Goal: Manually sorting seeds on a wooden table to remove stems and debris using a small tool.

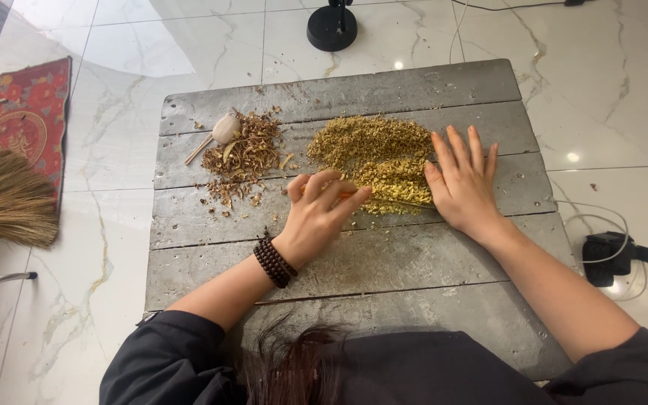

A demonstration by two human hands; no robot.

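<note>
Hands work at the middle of the grey plank tabletop (384, 262): the left hand (320, 214) is curled around a thin orange-handled tool (346, 195), while the right hand (463, 184) lies flat and open against a yellow-green chopped herb pile (373, 146). Brown shavings (245, 157) and a pale bulb (226, 128) lie toward the far left corner.
</note>
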